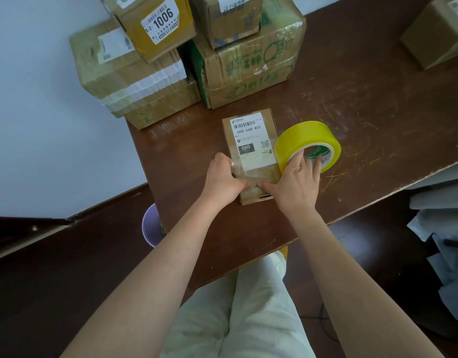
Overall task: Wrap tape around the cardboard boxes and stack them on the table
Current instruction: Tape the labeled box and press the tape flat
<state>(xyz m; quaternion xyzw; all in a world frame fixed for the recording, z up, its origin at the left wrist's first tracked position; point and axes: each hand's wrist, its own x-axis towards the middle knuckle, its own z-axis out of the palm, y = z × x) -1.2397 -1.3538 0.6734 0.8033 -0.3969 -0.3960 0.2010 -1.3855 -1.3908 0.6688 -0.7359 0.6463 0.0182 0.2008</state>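
A small flat cardboard box (251, 130) with a white shipping label lies on the brown table (364, 112). A clear strip of tape runs across its near half. My left hand (224, 180) presses the tape end against the box's left edge. My right hand (296, 182) grips a yellow tape roll (304, 136) standing at the box's right side, fingers through its core, thumb on the box top.
Several taped cardboard boxes (248, 63) are stacked at the table's back left, against the wall. Another box (437, 34) sits at the far right. A purple bin (151, 226) stands on the floor left of the table. Crumpled wrapping (439, 254) lies at the right.
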